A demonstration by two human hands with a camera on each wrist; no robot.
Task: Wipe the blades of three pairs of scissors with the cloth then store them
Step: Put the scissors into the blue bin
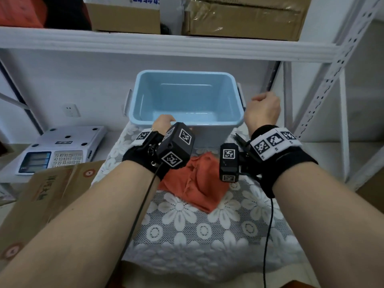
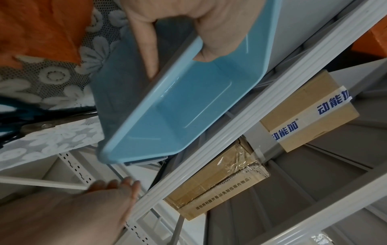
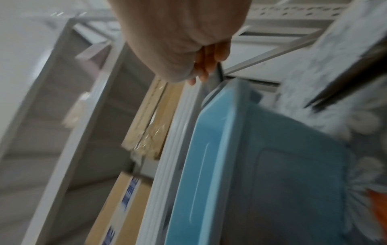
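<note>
Fingers point(image 2: 217, 38) of my left hand point(image 1: 163, 122) curl over the near rim of the light blue bin point(image 1: 187, 119), with the thumb pressed against the outside wall; from the left wrist view the grasp on that rim is plain. The bin sits at the far end of the white lace cloth with the flower pattern point(image 1: 207, 225), under the white metal shelf point(image 1: 166, 46), and I see nothing inside it.

My right hand point(image 1: 262, 111) is up beside the bin's right end, close to the grey side latch. Its fingers are curled inward, and in the right wrist view they are blurred; I see nothing held in them, though I cannot tell whether they touch the latch.

Just behind my wrists the orange cloth point(image 1: 197, 183) lies crumpled on the lace, near the bin's front wall but apart from it. One pair of scissors with dark handles point(image 2: 31, 122) lies on the lace to the right of the bin's front corner, mostly hidden by my right wrist in the head view; I cannot make out the other pairs.

To the left, a white electronic scale point(image 1: 62, 148) rests on the shelf surface, and a cardboard box flap point(image 1: 41, 194) juts in beside my left forearm. Taped cartons point(image 1: 239, 17) stand on the shelf above.
</note>
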